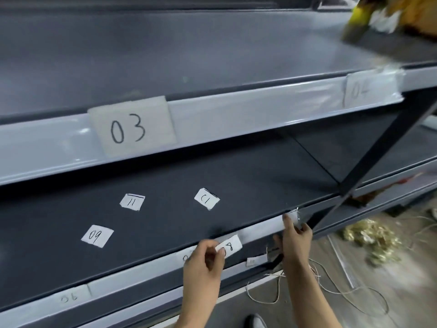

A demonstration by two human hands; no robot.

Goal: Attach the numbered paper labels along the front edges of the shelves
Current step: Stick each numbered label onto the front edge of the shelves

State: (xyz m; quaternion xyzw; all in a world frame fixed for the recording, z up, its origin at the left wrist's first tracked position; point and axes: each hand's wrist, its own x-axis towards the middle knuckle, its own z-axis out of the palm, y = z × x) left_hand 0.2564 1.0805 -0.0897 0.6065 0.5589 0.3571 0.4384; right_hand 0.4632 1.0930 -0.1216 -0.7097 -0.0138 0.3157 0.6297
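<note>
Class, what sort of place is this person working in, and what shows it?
Probably a storeroom or warehouse: grey metal shelving, a handwritten label 03 taped to its front edge, a loose label 09 lying on a shelf, and cord on the floor.

White "08" label (230, 246) at shelf edge (260, 227)

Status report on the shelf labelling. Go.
Left hand pinches label 08 at lower shelf front edge. Right hand on that edge, further right; grip unclear. Label 09, label 11, label 12 loose on shelf. Nothing blocking.
</note>
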